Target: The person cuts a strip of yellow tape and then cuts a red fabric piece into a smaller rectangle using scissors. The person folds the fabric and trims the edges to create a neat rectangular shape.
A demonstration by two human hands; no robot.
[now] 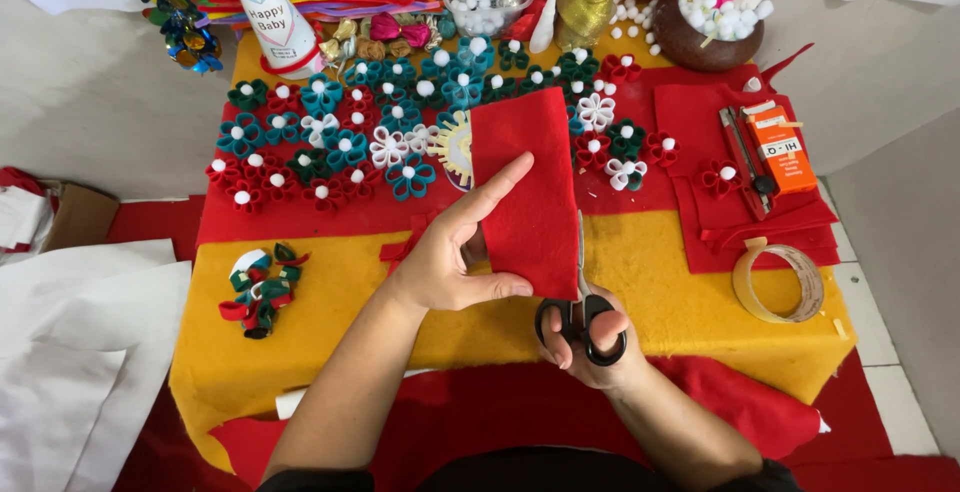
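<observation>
My left hand [452, 252] grips a rectangular piece of red felt [525, 187] by its left edge, thumb underneath and index finger stretched along the front. My right hand [590, 344] has its fingers through the black handles of a pair of scissors [580, 302]. The blades run up along the felt's right edge. Both hands hover over a low table draped in yellow felt [330, 322].
Several red, teal and white felt flowers [340, 147] lie across the table's back half. A tape roll [778, 280], a utility knife [745, 157] and an orange box [783, 149] sit at the right on stacked red felt. A bowl of white pom-poms [715, 22] stands behind. White fabric [80, 352] lies at the left.
</observation>
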